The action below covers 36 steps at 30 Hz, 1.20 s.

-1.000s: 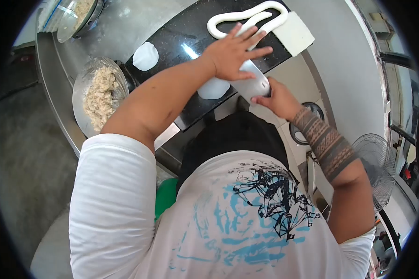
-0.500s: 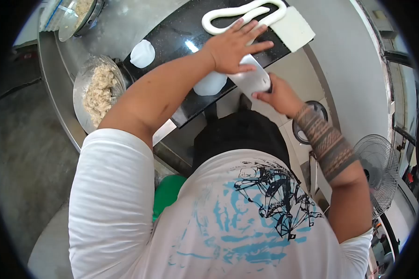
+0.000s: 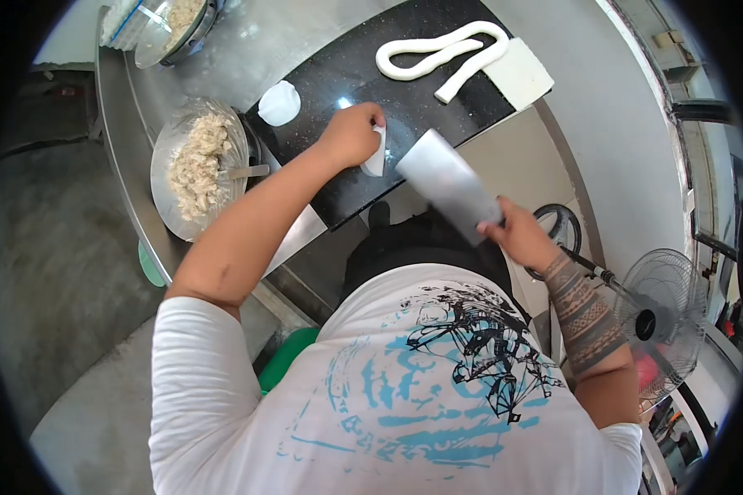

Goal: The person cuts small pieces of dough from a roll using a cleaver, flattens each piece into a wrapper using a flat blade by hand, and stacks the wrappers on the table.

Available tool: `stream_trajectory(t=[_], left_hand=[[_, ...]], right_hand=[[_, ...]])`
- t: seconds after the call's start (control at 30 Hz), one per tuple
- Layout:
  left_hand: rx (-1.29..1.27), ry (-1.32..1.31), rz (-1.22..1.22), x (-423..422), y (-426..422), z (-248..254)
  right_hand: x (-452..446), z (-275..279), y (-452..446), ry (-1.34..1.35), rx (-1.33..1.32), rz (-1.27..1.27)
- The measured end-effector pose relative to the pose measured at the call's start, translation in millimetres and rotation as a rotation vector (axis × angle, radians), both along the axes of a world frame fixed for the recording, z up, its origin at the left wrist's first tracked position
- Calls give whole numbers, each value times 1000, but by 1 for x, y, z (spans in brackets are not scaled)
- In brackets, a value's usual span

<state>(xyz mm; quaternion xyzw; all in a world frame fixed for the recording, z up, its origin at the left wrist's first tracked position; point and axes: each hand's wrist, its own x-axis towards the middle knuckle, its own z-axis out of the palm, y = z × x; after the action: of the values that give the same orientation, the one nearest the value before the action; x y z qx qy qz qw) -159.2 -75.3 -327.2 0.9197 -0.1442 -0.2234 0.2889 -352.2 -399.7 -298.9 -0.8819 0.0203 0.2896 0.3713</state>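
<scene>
Left hand (image 3: 352, 136): my fingers pinch a thin dough disc (image 3: 376, 157).
Right hand (image 3: 523, 237): my fingers close around a broad cleaver (image 3: 447, 183).
Dough rope (image 3: 425, 70): looped on the black slab (image 3: 330, 78).

Standing fan (image 3: 645, 324) at right, wire cage; something pink (image 3: 652, 368) shows through its lower part. Pole (image 3: 596, 266) runs to a round black base (image 3: 577, 231) on pale floor tiles (image 3: 491, 157). Grey wall (image 3: 574, 91) beside them. Green object (image 3: 287, 356) lower left of centre (partly hidden, kind unclear). Grey floor (image 3: 66, 272), left.
</scene>
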Motion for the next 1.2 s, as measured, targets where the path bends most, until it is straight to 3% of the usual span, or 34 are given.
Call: stream_trajectory(t=[0.1,0.2,0.27,0.37,0.47,0.53,0.63,0.73,0.83,0.9,0.97,1.0,1.2], left_hand=[[-205,133,226,-2,19,-16],[-378,205,300,-13,17,-5],[-350,187,286,-23,11,30],[-453,152,228,-20,25,63],[-629,171,245,-8,52,121],[-679,147,263,9,74,142],[-613,79,308,52,110,121],[-232,-53,220,98,151,50],[137,-505,54,103,165,30],[-18,-542,177,103,156,34],[-124,-578,276,87,133,54],[-140,-549,252,84,120,50],[-191,-509,77,49,-5,5]], right_hand=[[32,-24,1,-210,-8,-181],[54,-46,60,-108,76,-290],[43,-66,110,-127,63,-208],[27,-47,138,-16,103,-98],[14,-55,136,-119,218,-162],[10,-43,139,-36,175,-174],[-1,-47,142,-31,164,-201],[-15,-61,139,-69,187,-227],[-25,-59,124,-159,184,-270],[-33,-51,109,-248,189,-327],[-26,-20,96,-72,323,-536],[-20,-11,88,13,388,-638],[16,-12,13,-154,503,-774]])
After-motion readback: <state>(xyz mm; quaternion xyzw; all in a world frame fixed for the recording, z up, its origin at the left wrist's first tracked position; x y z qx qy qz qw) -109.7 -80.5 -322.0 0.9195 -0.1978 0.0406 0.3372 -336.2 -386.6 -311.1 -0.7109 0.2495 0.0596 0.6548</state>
